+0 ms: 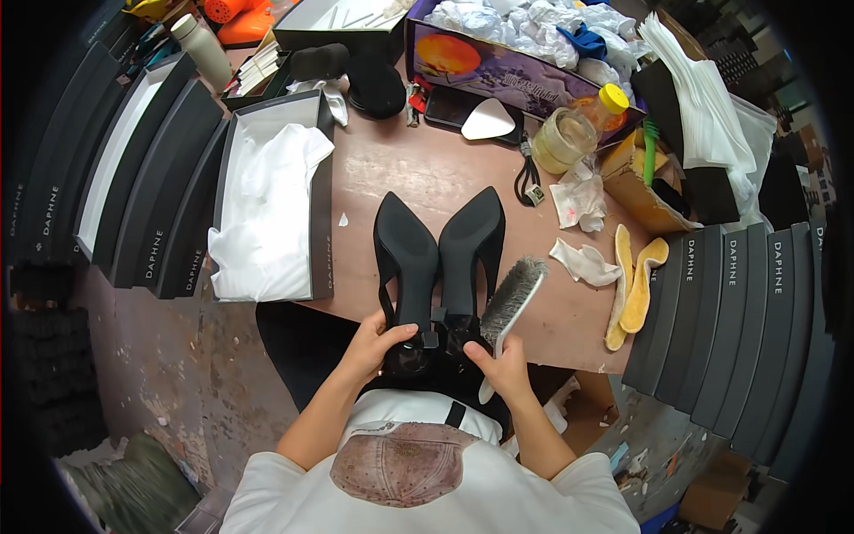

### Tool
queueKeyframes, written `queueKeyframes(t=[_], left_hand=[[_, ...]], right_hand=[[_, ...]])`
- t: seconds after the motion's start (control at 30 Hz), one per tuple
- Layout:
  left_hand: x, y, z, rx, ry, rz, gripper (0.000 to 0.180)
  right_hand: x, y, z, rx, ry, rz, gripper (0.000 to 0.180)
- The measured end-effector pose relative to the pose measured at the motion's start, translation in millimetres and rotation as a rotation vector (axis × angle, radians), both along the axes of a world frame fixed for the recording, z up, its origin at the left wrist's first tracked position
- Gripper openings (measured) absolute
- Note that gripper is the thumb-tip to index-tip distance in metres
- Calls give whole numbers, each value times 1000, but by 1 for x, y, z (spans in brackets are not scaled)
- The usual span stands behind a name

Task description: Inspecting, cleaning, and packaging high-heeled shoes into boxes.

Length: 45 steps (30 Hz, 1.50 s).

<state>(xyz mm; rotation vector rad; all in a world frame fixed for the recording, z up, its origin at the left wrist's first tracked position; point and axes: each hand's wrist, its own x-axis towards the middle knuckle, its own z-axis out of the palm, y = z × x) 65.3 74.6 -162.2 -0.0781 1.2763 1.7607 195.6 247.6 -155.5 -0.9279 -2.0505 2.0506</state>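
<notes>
Grasping the heel end of the left shoe (408,258) with the left hand (374,345), pressing down with the thumb. Closed around the handle of a grey-bristled brush (514,298) with the right hand (504,363), also setting the thumb against the heel end of the right shoe (463,240). Both black, turned sole up, lying side by side just beyond the grip, close together at the heels. Pointing sharp toes away from the body, out over the table (382,156). Running lengthwise outward from the hands, splaying along the long axes: veering slightly left on the left, slightly right on the right. Cannot tell about contact between toes and tabletop. Slanting outward just right of the right shoe, with bristles toward it: the brush. Farther out, left of the grip: an open box (322,240) holding white paper (269,200). Right of the grip: yellow insoles (641,298).
</notes>
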Motion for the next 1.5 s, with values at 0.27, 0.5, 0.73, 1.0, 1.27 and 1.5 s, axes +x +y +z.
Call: queueKeyframes(t=[0.27,0.5,0.73,1.0,1.27,1.5], left_hand=[[-14,-2,-1,70,9,-39,28],[-8,12,-7,240,-142,-152,41],[-12,11,-24,410,-239,-89,72],[-14,14,-14,391,-192,-52,77],[-20,-7,-9,388,1,7,69],[-31,-21,-7,98,263,22,66]], right_hand=[[0,134,68,904,-256,-180,24],[6,249,36,542,-16,-38,19],[-39,214,69,1422,-51,-110,28],[-305,56,62,1493,392,287,57],[-388,44,19,1422,382,212,53],[-376,42,-9,1643,247,290,47]])
